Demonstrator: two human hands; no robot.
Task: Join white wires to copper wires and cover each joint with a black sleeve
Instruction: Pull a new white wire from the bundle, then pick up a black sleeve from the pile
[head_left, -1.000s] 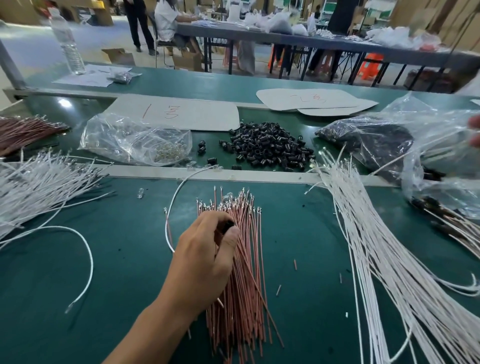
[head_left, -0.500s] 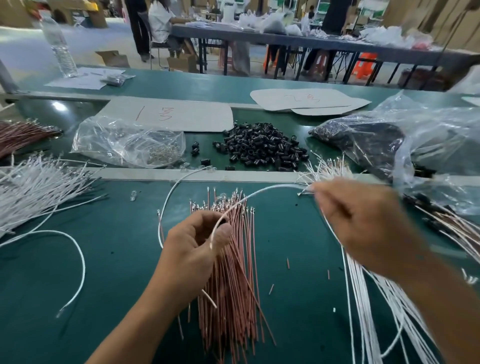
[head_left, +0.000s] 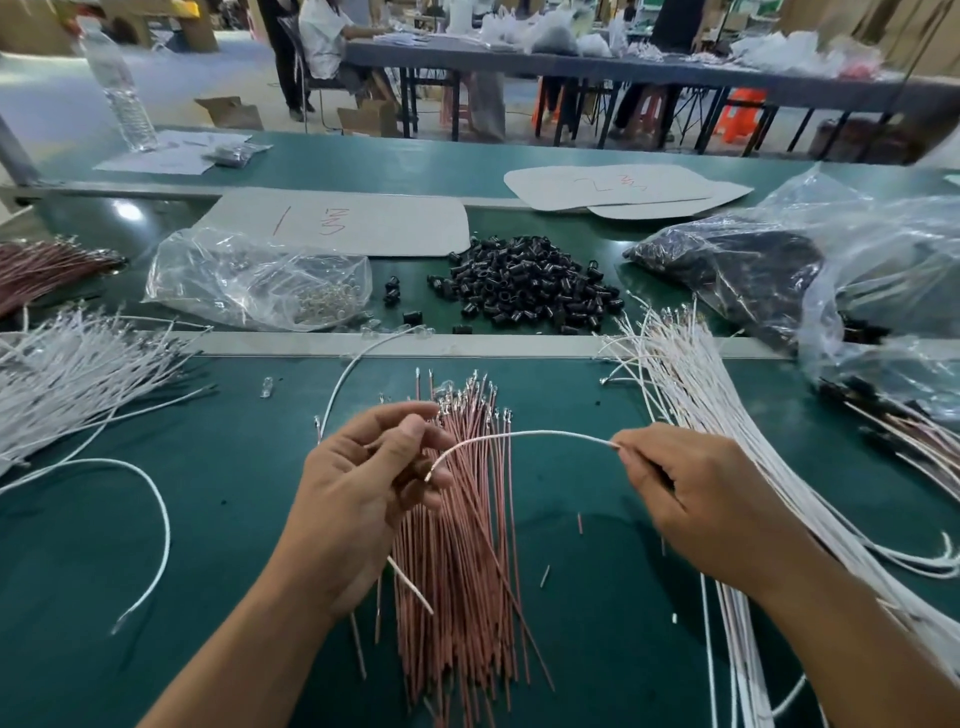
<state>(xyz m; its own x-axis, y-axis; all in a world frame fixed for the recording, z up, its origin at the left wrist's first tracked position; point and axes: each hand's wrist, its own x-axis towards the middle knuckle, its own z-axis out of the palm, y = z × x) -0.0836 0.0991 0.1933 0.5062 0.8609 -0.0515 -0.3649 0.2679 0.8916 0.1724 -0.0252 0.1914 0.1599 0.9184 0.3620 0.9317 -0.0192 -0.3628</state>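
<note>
- The right hand (head_left: 696, 499) pinches one white wire (head_left: 524, 434) between thumb and forefinger, its other fingers curled in beneath.
- From that pinch the white wire arches leftwards in the air above the table (head_left: 597, 597) and dips to a bare metal tip right at the fingertips of the left hand (head_left: 358, 499).
- The left hand is curled, thumb uppermost and fingers bent in close together. The wire's tip lies against those fingers, but I cannot tell whether they grip it.
- A short white end sticks out below the left palm. Whether the hand holds it or it only lies underneath is not clear.
- The copper wires (head_left: 457, 571) lie in a long bundle on the table between the two hands, partly under the left hand, with their metal ends pointing away from the person. The arched wire crosses above them.
- A large white wire bundle (head_left: 727, 441) fans out on the table just beside the right hand and under its wrist.
- The black sleeves (head_left: 524, 283) sit in a loose heap on the far strip of the table, well apart from both hands.
- A clear bag (head_left: 254, 280) holding small metal pieces lies left of the heap.
- More white wires (head_left: 67, 374) are spread at the far left.
</note>
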